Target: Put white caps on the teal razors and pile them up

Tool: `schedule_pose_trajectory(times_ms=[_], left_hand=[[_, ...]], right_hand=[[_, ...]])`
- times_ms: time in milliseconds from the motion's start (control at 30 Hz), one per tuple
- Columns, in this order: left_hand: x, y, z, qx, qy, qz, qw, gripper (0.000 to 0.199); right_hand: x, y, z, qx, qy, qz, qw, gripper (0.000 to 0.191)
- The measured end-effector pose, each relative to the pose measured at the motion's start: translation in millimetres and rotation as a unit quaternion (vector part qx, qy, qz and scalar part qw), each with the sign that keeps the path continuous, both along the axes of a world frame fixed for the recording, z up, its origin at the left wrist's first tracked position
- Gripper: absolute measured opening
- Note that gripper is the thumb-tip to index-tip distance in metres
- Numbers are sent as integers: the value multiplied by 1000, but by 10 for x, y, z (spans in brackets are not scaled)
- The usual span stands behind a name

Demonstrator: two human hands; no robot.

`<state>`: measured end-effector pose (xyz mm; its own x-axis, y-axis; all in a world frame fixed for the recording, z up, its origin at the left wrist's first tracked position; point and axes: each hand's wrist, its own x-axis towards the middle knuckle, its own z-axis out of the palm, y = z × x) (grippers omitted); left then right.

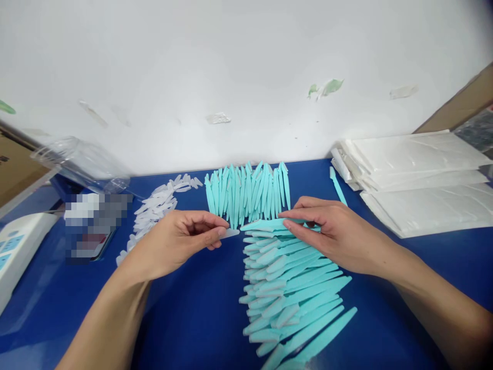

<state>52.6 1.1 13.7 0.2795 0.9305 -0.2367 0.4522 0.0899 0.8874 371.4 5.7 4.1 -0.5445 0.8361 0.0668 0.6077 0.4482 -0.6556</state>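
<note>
My left hand (pixel 198 231) pinches a small translucent blade cap (pixel 230 233) between thumb and fingertips, its free end pointing right. Just across from it, my right hand (pixel 327 226) has thumb and fingers closed on a teal eyebrow razor (pixel 262 225), whose tip points left towards the cap. A narrow gap seems to separate the two. Below my right hand spreads a pile of teal razors with caps on their left ends (pixel 292 293). Behind both hands stands a row of teal razors (pixel 246 190). Loose translucent caps (pixel 154 208) lie left of that row, partly behind my left wrist.
One teal razor (pixel 338 186) lies apart at the back right, beside stacked white plastic packets (pixel 419 180). At left are a white power strip (pixel 23 246), a partly blurred phone (pixel 98 231) and a clear plastic bag (pixel 84 159). A white wall (pixel 246 77) bounds the blue table (pixel 185 318).
</note>
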Motion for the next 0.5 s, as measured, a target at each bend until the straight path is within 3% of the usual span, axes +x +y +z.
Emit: schedule_pose_trajectory(times_ms=[500], left_hand=[[67,-32,-4,43,3,23,999,23]], right_hand=[[36,-2,40,4,3,-11,1000,40]])
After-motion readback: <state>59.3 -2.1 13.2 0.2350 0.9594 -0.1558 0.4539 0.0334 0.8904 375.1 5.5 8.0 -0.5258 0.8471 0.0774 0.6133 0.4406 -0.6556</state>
